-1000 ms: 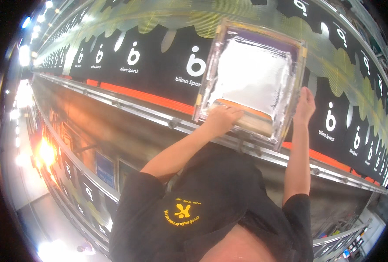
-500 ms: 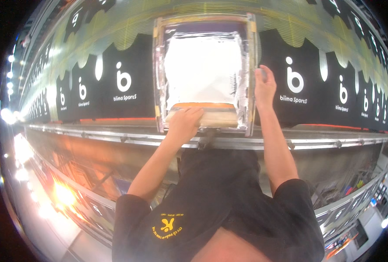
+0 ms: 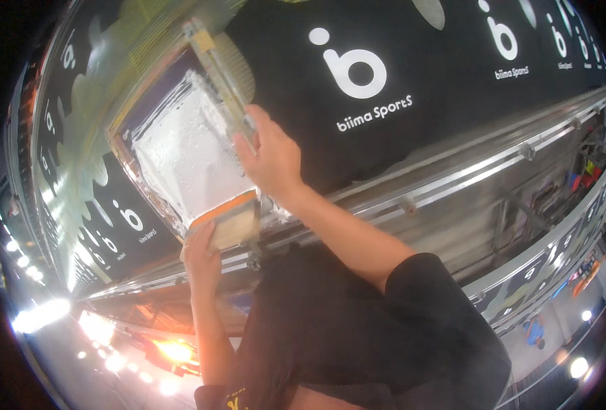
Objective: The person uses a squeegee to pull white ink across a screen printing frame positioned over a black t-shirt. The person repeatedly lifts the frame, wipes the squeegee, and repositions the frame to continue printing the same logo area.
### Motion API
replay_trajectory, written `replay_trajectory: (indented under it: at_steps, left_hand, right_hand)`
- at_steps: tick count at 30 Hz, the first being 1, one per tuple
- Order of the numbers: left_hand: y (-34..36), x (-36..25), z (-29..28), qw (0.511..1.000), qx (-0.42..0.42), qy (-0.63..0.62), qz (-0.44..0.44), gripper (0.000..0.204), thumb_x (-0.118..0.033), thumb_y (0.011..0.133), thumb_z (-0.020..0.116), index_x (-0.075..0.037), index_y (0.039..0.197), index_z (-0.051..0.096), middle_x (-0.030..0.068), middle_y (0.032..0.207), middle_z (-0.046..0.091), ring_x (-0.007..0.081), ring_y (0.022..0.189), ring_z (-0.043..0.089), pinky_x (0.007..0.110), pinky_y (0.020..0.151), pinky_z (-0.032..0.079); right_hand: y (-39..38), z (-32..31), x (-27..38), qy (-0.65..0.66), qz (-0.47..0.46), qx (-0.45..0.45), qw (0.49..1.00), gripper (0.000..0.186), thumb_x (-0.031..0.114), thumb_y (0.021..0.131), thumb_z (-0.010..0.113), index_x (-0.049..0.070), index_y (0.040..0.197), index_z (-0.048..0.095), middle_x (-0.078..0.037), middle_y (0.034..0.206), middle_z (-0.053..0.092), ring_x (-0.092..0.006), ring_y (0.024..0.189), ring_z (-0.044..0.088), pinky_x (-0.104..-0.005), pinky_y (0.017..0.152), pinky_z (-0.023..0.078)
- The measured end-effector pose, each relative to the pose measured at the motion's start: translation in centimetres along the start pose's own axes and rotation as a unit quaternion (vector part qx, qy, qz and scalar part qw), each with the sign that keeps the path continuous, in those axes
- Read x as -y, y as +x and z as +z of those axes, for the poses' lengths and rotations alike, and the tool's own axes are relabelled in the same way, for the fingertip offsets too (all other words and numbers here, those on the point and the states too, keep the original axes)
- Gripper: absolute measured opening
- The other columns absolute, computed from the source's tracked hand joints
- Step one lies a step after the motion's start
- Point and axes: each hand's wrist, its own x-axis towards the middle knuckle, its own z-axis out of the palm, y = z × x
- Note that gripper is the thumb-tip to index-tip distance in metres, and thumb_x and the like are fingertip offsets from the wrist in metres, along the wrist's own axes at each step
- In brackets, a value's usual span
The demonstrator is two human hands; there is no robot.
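A screen-printing frame [image 3: 215, 63] slants across the upper left, with a pool of thick white ink [image 3: 192, 152] spread over its mesh. At its near end lies a wooden squeegee [image 3: 238, 227] with an orange blade edge touching the ink. My left hand [image 3: 202, 254] is closed on the squeegee's left part. My right hand [image 3: 274, 158] grips the frame's right rail, fingers wrapped over it. What lies beneath the frame is hidden. Just right of it, a black fabric piece [image 3: 282, 75] bears a large white print.
More black printed pieces [image 3: 446, 102] run along the long table to both sides. A metal rail [image 3: 467, 176] follows the table's near edge, close to my body. Behind me on the right stands another table [image 3: 521, 283] with printed pieces. Bright lamps [image 3: 43, 316] glow at the lower left.
My view has turned, and the frame now appears tilted and farther left. My right hand, before open beside the right rail, has closed on it. My left hand stays on the squeegee.
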Motion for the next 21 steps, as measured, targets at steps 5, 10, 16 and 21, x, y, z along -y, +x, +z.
replay_trajectory:
  at_steps: [5,10,16,21]
  left_hand:
    - [0.6,-0.9,-0.1,0.998,0.025,0.01,-0.058,0.056,0.011,0.074,0.052,-0.002,0.125,0.073,0.0148,0.135,0.071,0.035,0.132,0.061,0.046,0.116,0.043]
    - [1.1,0.0,0.0,0.996,0.04,0.009,-0.079,0.058,0.013,0.072,0.052,-0.002,0.125,0.072,0.0151,0.134,0.072,0.0358,0.13,0.062,0.046,0.116,0.043]
    - [1.1,0.4,-0.2,0.997,0.024,0.01,-0.07,0.059,0.011,0.07,0.054,-0.002,0.125,0.072,0.0149,0.134,0.072,0.0368,0.129,0.063,0.048,0.116,0.044]
    - [-0.1,2.2,0.3,0.997,0.005,0.034,-0.071,0.062,0.011,0.069,0.055,-0.002,0.127,0.071,0.0155,0.134,0.072,0.0375,0.13,0.063,0.049,0.114,0.045]
  right_hand:
    - [0.1,-0.7,-0.2,0.03,-0.019,0.024,0.999,0.055,0.022,0.095,0.073,0.005,0.144,0.055,-0.013,0.088,0.065,-0.0332,0.071,0.069,-0.0432,0.06,0.055]
    - [0.3,-1.5,0.0,0.055,-0.005,0.055,0.997,0.06,0.019,0.093,0.075,0.002,0.146,0.055,-0.012,0.09,0.063,-0.028,0.069,0.067,-0.0389,0.058,0.054]
    - [0.6,-1.1,-0.4,0.064,-0.018,0.033,0.997,0.062,0.017,0.091,0.077,0.004,0.148,0.055,-0.007,0.084,0.059,-0.0211,0.065,0.062,-0.034,0.056,0.05]
    - [0.6,-1.2,-0.5,0.058,-0.02,0.052,0.997,0.065,0.016,0.09,0.077,0.003,0.149,0.054,-0.008,0.085,0.059,-0.0219,0.066,0.064,-0.034,0.056,0.051]
